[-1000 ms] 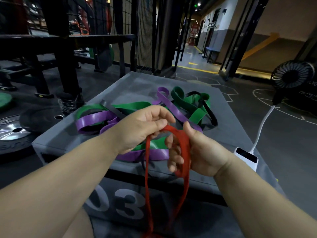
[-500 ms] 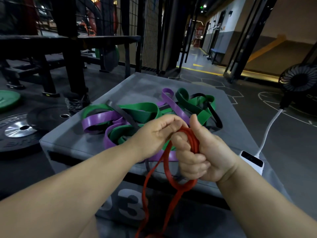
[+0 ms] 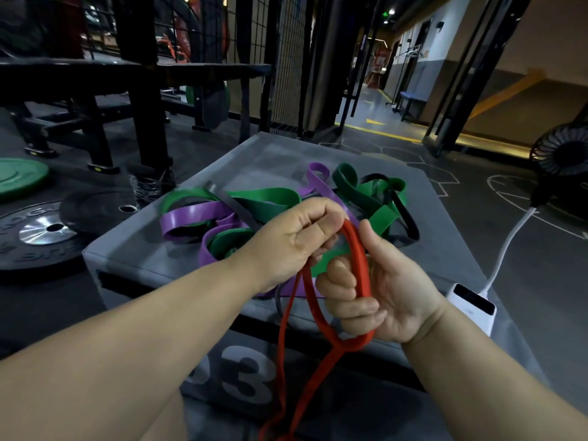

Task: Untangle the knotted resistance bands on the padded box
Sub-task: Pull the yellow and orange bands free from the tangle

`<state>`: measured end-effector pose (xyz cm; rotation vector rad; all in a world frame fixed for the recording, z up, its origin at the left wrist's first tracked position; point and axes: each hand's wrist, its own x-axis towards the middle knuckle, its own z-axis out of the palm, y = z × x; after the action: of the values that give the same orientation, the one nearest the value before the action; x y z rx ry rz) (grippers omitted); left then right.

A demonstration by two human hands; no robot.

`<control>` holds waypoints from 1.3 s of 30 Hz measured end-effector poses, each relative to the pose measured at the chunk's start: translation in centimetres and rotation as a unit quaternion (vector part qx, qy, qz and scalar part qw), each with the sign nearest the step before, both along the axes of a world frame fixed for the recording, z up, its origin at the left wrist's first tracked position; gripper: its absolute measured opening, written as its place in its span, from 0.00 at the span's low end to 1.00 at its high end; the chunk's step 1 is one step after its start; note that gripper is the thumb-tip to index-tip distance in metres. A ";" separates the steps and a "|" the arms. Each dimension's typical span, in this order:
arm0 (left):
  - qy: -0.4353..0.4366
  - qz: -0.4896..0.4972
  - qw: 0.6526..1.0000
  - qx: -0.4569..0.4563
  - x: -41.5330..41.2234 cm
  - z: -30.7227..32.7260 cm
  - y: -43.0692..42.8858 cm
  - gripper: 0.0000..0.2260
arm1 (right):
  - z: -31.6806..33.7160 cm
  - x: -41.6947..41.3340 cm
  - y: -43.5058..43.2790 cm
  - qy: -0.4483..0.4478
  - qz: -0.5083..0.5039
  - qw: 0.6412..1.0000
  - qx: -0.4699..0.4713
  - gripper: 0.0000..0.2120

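A red resistance band [image 3: 360,265] is looped around the fingers of my right hand [image 3: 378,291], which grips it over the near edge of the grey padded box [image 3: 273,157]. My left hand [image 3: 292,240] pinches the top of the same red band; the rest hangs down past the box front. Behind my hands a tangle lies on the box top: green bands [image 3: 372,194], purple bands [image 3: 191,216] and a black band [image 3: 405,214], knotted through one another.
A white power bank [image 3: 474,307] with a white cable lies at the box's right edge. Black weight plates [image 3: 38,237] and a green plate [image 3: 19,178] lie on the floor at left. A black fan [image 3: 561,151] stands at right; racks and a bench stand behind.
My right hand has opened somewhat and turned, so the red band now wraps its fingers in a wider loop. My left hand has lifted the band's top slightly.
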<state>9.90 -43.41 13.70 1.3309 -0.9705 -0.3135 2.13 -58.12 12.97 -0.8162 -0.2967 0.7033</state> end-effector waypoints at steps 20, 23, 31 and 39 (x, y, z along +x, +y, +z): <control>0.034 0.008 0.957 0.288 -1.5 -2.7 -1.8 0.08 | 6.7 -1.2 -4.8 -0.167 -0.263 0.928 0.205 0.11; 0.000 0.015 0.951 0.308 -1.5 -2.6 -1.9 0.08 | 7.6 -1.6 -5.7 -0.173 -0.281 0.916 0.226 0.09; 0.064 -0.083 0.940 0.324 -1.5 -3.1 -1.4 0.08 | 7.4 -1.8 -5.7 -0.212 -0.497 0.834 0.110 0.05; 0.146 -0.085 0.968 0.187 -1.6 -0.7 -1.0 0.05 | 5.5 -0.4 -3.7 -0.142 -0.590 0.787 -0.110 0.09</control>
<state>8.28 -44.40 12.99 1.4891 -0.7995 -0.8349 1.69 -61.87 18.47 -1.1329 0.0731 -0.5947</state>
